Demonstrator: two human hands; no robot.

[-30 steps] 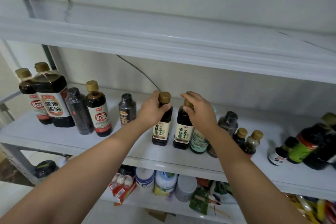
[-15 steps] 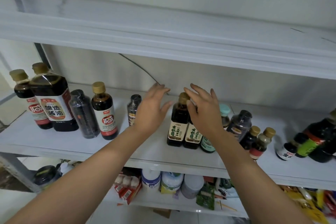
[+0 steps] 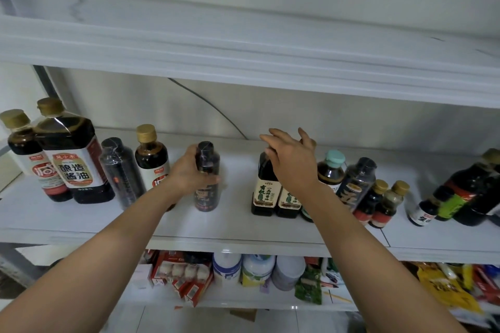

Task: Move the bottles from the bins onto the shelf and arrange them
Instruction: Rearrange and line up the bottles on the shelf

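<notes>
Two hands work at the white middle shelf (image 3: 230, 227). Frame left: glossy square-shouldered soy sauce jug (image 3: 73, 162) with a ribbed gold cap. Centre-left: left hand (image 3: 186, 173) is curled round the small black-capped bottle (image 3: 207, 186), a dark, film-wrapped cylinder standing upright. Centre-right: right hand (image 3: 292, 162) has its fingers splayed wide over the necks of the twin soy sauce bottles (image 3: 263, 192), which stand side by side; contact unclear. Half a second ago the left hand was spread beside the twins; it has shifted left.
</notes>
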